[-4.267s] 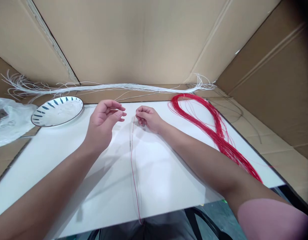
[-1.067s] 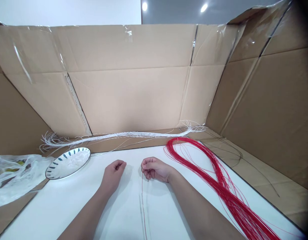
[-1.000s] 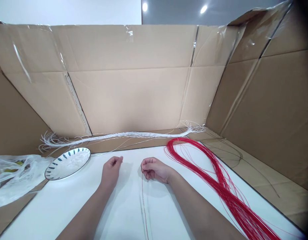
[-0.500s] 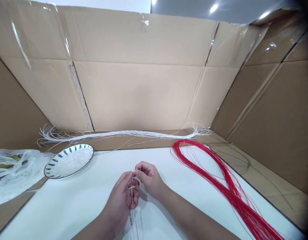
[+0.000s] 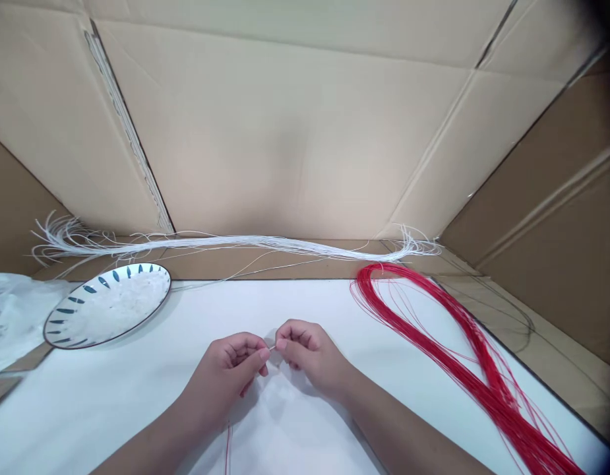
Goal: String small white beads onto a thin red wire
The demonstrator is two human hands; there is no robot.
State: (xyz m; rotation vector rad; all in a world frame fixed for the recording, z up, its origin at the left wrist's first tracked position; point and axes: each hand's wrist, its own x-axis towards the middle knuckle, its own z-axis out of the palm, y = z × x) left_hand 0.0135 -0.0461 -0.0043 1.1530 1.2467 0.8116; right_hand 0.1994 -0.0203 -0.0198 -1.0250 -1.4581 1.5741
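Observation:
My left hand (image 5: 235, 363) and my right hand (image 5: 309, 353) meet over the white tabletop, each in a pinch of thumb and forefinger. A short bit of thin pale string (image 5: 272, 348) spans the small gap between the fingertips, held from both sides. Below my left wrist a thin red string (image 5: 228, 448) hangs toward the front; whether it joins the pale one is hidden by the hand. To the right lies a long looped bundle of red strings (image 5: 423, 349). Behind the hands stretches a bundle of white strings (image 5: 265, 244) with frayed, spread ends.
At the left, an oval plate (image 5: 62, 323) with blue dashes on its rim holds small whitish translucent bits. A crumpled clear plastic bag (image 5: 18, 316) lies beside it. Cardboard walls (image 5: 295, 132) enclose the white tabletop (image 5: 136, 396) at the back and sides.
My left hand has turned palm down and pinches at the fingertips; the pale string no longer runs down across its fingers. The view has tilted downward.

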